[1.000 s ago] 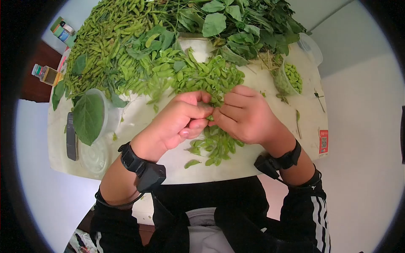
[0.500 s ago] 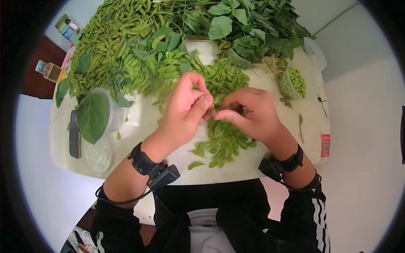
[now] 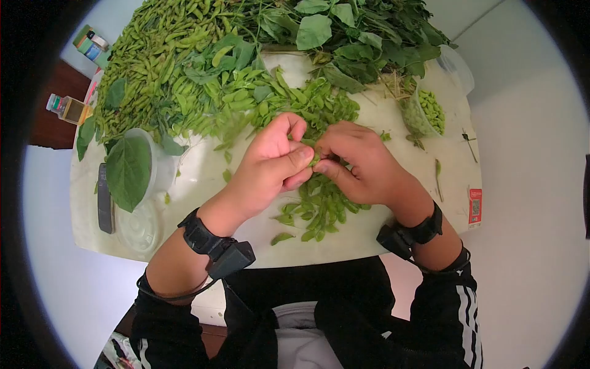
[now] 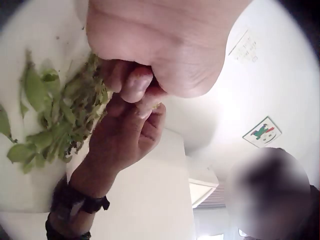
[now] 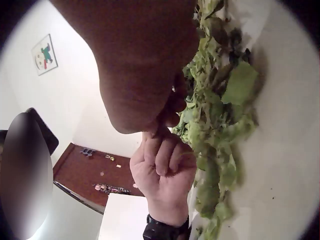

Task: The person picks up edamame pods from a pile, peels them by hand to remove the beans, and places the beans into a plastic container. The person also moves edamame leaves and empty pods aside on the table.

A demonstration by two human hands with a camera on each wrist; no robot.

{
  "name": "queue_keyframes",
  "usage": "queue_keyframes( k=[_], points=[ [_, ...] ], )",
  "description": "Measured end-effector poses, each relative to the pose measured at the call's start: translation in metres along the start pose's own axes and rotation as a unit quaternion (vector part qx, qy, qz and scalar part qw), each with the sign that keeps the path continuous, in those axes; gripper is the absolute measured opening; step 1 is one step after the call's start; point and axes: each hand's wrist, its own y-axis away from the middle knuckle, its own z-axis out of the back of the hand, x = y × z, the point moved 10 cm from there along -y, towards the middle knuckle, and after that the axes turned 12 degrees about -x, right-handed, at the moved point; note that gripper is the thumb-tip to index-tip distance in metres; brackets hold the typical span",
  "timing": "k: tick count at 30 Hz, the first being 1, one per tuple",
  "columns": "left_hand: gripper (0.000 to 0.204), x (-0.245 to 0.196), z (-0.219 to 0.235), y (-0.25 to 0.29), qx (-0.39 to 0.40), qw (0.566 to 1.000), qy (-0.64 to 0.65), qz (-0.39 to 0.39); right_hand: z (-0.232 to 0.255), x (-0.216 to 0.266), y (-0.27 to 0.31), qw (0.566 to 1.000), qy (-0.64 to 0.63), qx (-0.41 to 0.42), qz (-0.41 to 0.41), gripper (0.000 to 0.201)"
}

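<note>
While your two hands meet over the middle of the table (image 3: 203,178), your left hand (image 3: 270,163) and your right hand (image 3: 362,166) both pinch one green pod (image 3: 315,159) between thumb and fingers. You can only see a tiny bit of that pod from the head view, because your fingertips cover nearly all of it, so you cannot tell if it is split or whole. It sits up in the air between your hands, right above the heap of empty pods (image 3: 316,206) near the table's front edge. From the left wrist view your left hand (image 4: 160,55) fills the top of the picture and the pod is hidden behind curled fingers; the right hand (image 4: 127,132) shows below it. From the right wrist view your right hand (image 5: 140,65) is a big dark shape (very close to the lens), and the left hand (image 5: 167,167) is seen curled under it beside blurry green pods (image 5: 220,130). Farther back lies a big pile of full pods (image 3: 160,55), partly cut off at the top edge, and leafy stalks (image 3: 356,37). A cup of shelled beans (image 3: 424,114) stands at your right. A large leaf (image 3: 129,172) covers a clear tub (image 3: 161,165) at your left, so what is inside cannot be seen.
</note>
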Motion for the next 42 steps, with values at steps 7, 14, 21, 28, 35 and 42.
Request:
queue_keyframes(
  k=[7, 14, 21, 28, 35, 42],
  points=[
    [0.017, 0.016, -0.014, 0.008, 0.068, 0.981, 0.134, 0.124, 0.002, -0.007, 0.001, 0.996, -0.081, -0.021, -0.033, 0.012],
    [0.007, 0.001, -0.003, 0.003, 0.033, 0.977, 0.184, 0.098, 0.018, -0.04, 0.003, 0.976, -0.115, -0.065, -0.174, 0.019],
    [0.009, 0.004, 0.011, -0.003, -0.077, 0.991, 0.097, 0.05, 0.03, -0.024, -0.005, 0.974, 0.059, -0.183, -0.118, 0.014],
    [0.013, -0.01, 0.014, -0.003, -0.095, 0.992, -0.027, -0.079, 0.025, -0.005, -0.004, 0.988, 0.109, -0.1, -0.052, 0.009],
    [0.02, -0.018, 0.015, -0.001, -0.111, 0.98, -0.089, -0.139, 0.023, -0.005, -0.002, 0.987, 0.099, -0.12, -0.05, 0.01],
    [0.025, -0.009, 0.007, 0.004, -0.107, 0.976, -0.146, -0.119, 0.004, -0.007, -0.002, 0.994, 0.075, -0.017, -0.073, 0.012]
  ],
)
